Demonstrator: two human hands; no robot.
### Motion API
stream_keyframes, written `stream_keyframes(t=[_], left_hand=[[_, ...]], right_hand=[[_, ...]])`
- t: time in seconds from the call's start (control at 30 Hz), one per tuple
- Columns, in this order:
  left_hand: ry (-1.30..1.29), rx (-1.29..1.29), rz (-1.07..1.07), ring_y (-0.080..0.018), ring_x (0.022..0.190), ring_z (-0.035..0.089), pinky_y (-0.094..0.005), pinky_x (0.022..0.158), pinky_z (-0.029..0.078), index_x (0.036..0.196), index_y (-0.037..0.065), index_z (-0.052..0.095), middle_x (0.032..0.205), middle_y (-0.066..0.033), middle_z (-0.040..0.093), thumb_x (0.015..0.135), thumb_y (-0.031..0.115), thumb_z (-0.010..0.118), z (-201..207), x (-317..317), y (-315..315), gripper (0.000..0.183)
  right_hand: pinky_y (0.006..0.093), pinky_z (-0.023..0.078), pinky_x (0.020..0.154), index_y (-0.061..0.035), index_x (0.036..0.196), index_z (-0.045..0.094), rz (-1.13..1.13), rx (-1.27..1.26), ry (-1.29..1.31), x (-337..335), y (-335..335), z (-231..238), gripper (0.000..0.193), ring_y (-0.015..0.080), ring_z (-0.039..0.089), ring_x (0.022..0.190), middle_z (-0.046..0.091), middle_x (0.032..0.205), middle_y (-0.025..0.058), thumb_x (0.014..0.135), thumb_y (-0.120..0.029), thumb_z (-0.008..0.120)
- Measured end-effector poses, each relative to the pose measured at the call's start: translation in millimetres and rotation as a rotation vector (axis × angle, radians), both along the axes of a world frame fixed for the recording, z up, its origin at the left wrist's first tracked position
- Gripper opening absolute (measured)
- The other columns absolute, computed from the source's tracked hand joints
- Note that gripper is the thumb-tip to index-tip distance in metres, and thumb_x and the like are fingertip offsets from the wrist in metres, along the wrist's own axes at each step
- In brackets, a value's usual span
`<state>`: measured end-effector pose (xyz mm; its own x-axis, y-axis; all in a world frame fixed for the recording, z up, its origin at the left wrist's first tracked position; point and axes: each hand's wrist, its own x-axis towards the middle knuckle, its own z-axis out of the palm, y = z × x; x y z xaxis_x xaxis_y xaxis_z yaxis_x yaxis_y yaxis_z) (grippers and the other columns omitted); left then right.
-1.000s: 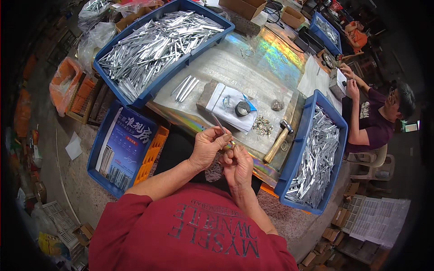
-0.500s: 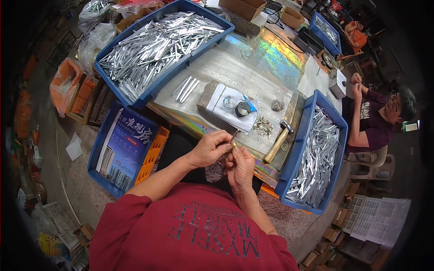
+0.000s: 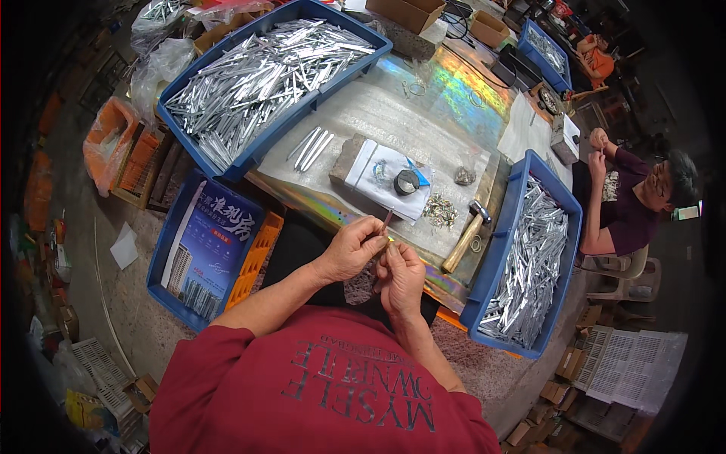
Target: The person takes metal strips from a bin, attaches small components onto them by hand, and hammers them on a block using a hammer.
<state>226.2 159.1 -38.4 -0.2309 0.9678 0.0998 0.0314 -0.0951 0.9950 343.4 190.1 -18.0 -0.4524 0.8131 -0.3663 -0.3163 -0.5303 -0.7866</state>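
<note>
In front of my chest, near the table's front edge, both hands meet. My left hand (image 3: 354, 250) is closed on a thin metal strip (image 3: 388, 220), whose tip sticks up past the fingers. Close beside it, my right hand (image 3: 402, 278) is pinched, fingertips almost touching the left ones; what it holds is hidden or too small to name. Beyond them a white paper pad (image 3: 378, 168) covers a block, with a small black round container (image 3: 406, 182) on top. A heap of small metal pieces (image 3: 440, 210) and a wooden-handled hammer (image 3: 465, 240) lie to its right.
A large blue bin (image 3: 314, 100) of silvery strips stands at the far left, another blue bin (image 3: 495, 276) at the right. Several loose strips (image 3: 310, 150) lie left of the block. A co-worker (image 3: 635, 189) sits at the right. A lower blue crate (image 3: 157, 291) stands at left.
The strip in my left hand has tilted more upright and shows more above the fingers. My right hand has turned slightly, fingertips still close to the left. The co-worker's hands have moved slightly.
</note>
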Motion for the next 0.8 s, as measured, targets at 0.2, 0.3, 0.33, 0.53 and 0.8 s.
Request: stream_keyframes(t=[0.2,0.3,0.33,0.53,0.8], left_hand=[[-0.265,-0.015,-0.005,-0.0029,0.061,0.043,-0.0172,0.054,0.037,0.084,0.002,0.051,0.072,0.001,0.049,0.081,0.01,0.05,-1.0,5.8,0.2,0.008],[-0.595,-0.127,0.067,-0.0016,0.056,0.043,-0.0158,0.049,0.037,0.086,0.003,0.053,0.071,0.0014,0.052,0.08,0.012,0.053,12.7,4.0,0.3,0.01],[-0.688,-0.137,0.084,-0.0025,0.053,0.045,-0.0148,0.045,0.035,0.085,0.004,0.054,0.069,0.0007,0.054,0.079,0.013,0.055,1.1,0.7,1.6,0.01],[-1.03,-0.169,0.14,-0.0042,0.052,0.046,-0.0153,0.042,0.036,0.081,0.004,0.055,0.068,-0.0016,0.054,0.078,0.013,0.056,12.3,-0.4,3.1,0.009],[-1.101,-0.172,0.117,-0.0052,0.054,0.047,-0.0155,0.043,0.036,0.083,0.004,0.055,0.07,-0.0019,0.055,0.078,0.012,0.056,9.0,4.8,2.8,0.009]], right_hand=[[0.0162,0.027,0.041,-0.0029,0.08,0.048,0.026,0.048,0.025,0.9,3.2,-8.5,0.011,0.0044,0.035,0.045,0.042,0.058,-0.0018,0.082,-0.013,0.05],[0.0167,0.028,0.041,-0.003,0.078,0.047,0.014,0.062,0.003,1.3,3.8,-8.5,0.011,0.005,0.034,0.046,0.04,0.057,-0.0017,0.082,-0.013,0.049],[0.0171,0.029,0.041,-0.0031,0.076,0.046,0.009,0.077,-0.011,1.5,3.8,-8.4,0.012,0.0056,0.034,0.046,0.038,0.057,-0.0015,0.082,-0.013,0.049],[0.0174,0.027,0.042,-0.0027,0.075,0.045,0.025,0.106,-0.02,-2.5,-1.1,-5.6,0.011,0.0054,0.031,0.045,0.038,0.056,-0.0014,0.082,-0.011,0.048],[0.0154,0.027,0.042,-0.0032,0.076,0.047,0.061,0.095,-0.004,-2.7,-2.0,-4.5,0.012,0.0033,0.034,0.047,0.042,0.059,-0.0015,0.083,-0.013,0.047]])
